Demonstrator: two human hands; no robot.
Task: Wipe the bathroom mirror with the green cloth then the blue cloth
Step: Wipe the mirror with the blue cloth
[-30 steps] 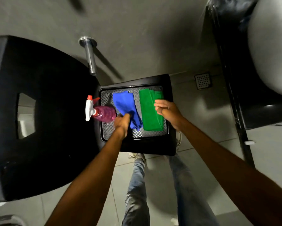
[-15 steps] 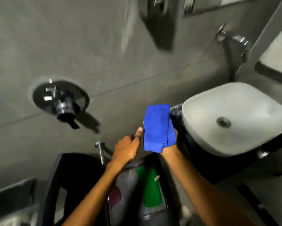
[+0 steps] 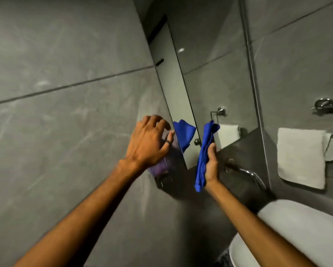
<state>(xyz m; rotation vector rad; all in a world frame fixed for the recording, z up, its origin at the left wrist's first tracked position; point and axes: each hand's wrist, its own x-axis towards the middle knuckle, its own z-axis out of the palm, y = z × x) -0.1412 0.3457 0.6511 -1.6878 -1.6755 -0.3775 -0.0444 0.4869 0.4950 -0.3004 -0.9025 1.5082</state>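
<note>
The blue cloth (image 3: 203,155) hangs folded in my right hand (image 3: 211,166), which grips it from the right, just in front of the mirror's lower edge. The tall mirror (image 3: 215,74) is set in the grey wall and shows a blue reflection of the cloth near its lower left corner. My left hand (image 3: 148,141) is raised at that corner with fingers spread and nothing in them. The green cloth is out of view.
A white towel (image 3: 300,157) hangs on a rail at the right. Below the mirror a chrome tap (image 3: 252,174) sticks out over the white basin (image 3: 296,232). Grey tiled wall (image 3: 65,112) fills the left side.
The blue cloth was lifted off the tray on the black chair and passed from my left hand to my right. The view swung up from the chair to the mirror.
</note>
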